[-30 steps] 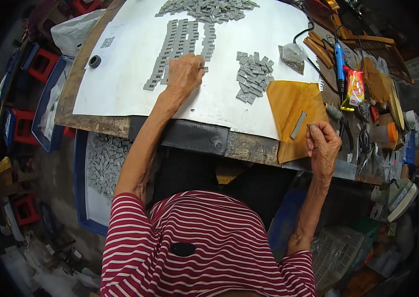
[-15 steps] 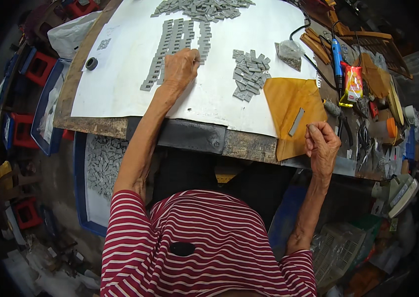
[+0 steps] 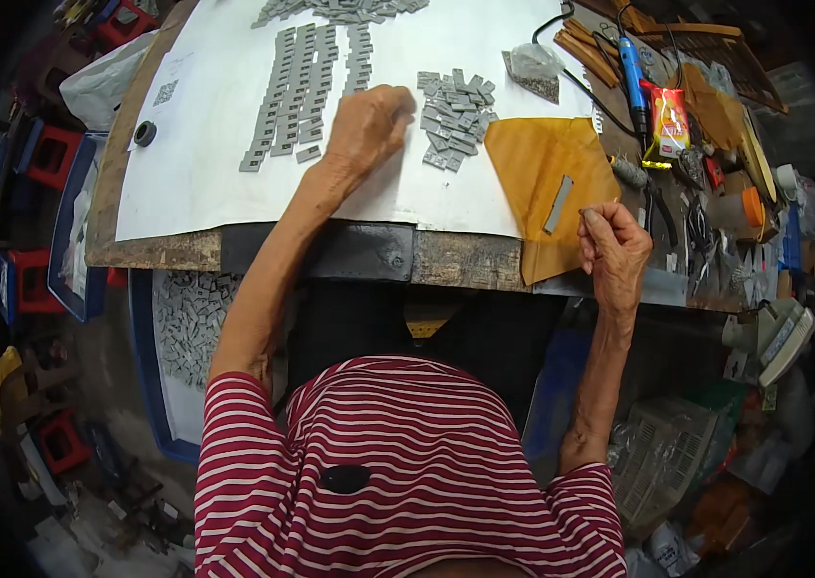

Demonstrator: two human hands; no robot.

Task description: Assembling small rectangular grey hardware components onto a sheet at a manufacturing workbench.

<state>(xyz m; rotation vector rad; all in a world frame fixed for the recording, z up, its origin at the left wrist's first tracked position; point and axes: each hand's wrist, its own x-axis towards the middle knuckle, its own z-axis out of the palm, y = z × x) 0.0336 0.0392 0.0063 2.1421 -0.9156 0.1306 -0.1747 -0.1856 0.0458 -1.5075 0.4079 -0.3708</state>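
My left hand is closed above the white sheet, between rows of small grey rectangular pieces and a loose pile of the same pieces. Its fingertips are turned away, so anything in them is hidden. One single grey piece lies a little askew by the near end of the rows. My right hand is pinched, thumb against fingers, over the near right corner of a brown paper sheet; what the pinch holds is too small to name. Beside it on the brown paper rests a flat grey strip.
A larger heap of grey pieces lies at the far edge. To the right are a bag of small bits, a blue pen-shaped tool with a cord, and pliers. A blue tray of pieces stands below the table's left side.
My left hand has moved right, off the rows toward the loose pile; the single askew piece now shows. My right hand keeps its pinch. The whole view has shifted slightly.
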